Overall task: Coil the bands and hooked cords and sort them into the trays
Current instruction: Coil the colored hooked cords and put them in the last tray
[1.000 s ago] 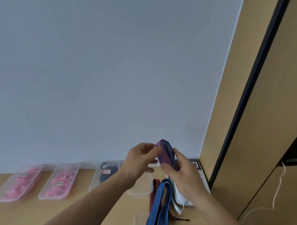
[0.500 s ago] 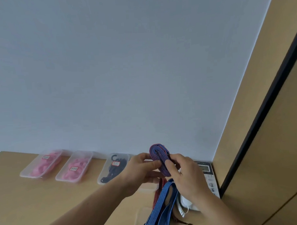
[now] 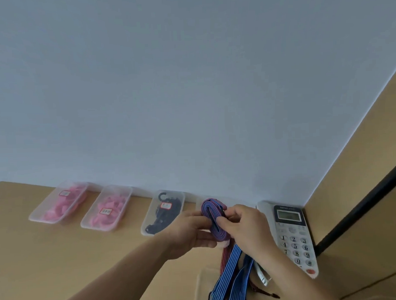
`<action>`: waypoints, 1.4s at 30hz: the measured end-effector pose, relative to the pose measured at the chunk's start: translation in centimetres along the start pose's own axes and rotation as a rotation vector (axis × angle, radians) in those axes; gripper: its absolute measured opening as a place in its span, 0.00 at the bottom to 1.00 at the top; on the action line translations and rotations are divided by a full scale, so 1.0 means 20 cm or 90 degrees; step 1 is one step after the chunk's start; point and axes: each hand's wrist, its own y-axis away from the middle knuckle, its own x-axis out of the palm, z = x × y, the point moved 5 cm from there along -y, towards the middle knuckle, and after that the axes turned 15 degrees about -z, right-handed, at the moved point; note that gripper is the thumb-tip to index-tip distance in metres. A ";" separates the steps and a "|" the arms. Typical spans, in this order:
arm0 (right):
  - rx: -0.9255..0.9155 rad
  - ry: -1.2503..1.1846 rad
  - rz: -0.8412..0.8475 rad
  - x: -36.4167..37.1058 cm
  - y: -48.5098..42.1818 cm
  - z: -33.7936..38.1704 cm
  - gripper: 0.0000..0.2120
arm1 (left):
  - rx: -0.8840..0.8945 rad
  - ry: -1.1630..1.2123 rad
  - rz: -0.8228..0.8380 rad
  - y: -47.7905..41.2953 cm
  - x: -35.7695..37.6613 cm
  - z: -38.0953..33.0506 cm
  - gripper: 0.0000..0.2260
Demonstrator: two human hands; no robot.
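Observation:
A blue-and-red striped flat cord is wound into an oval coil (image 3: 213, 219) held above the wooden desk. My left hand (image 3: 189, 234) pinches the coil from the left and below. From the right, my right hand (image 3: 245, 227) grips it with thumb and fingers. The cord's loose tail (image 3: 232, 275) hangs down from the coil to the desk, beside a red striped cord (image 3: 225, 258). Along the wall stand two clear trays of pink bands (image 3: 58, 204) (image 3: 107, 210) and one tray of black hooked cords (image 3: 164, 211).
A white desk telephone (image 3: 291, 234) lies in the right corner against the wall. A clear tray (image 3: 201, 283) sits under the hanging cords near the bottom edge. Another clear tray (image 3: 199, 200) is partly hidden behind the coil. A wooden cabinet side (image 3: 364, 188) with a black edge closes the right.
The view has swung down and to the left, bringing more of the desk and trays into sight. Both hands have kept hold of the coil and another turn of cord lies on it.

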 end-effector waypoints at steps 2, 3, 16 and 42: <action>0.030 0.040 -0.019 0.09 -0.04 -0.01 0.04 | 0.009 -0.103 -0.039 -0.10 -0.08 0.00 0.15; 0.039 0.071 -0.026 0.13 -0.06 -0.02 0.04 | 0.018 -0.177 -0.089 -0.16 -0.13 0.01 0.16; 0.100 0.337 -0.009 0.68 -0.32 -0.21 0.14 | 0.055 -0.529 -0.146 -0.62 -0.34 0.12 0.07; 0.009 0.312 -0.132 0.80 -0.22 -0.28 0.04 | 0.059 -0.560 -0.083 -0.65 -0.32 0.09 0.06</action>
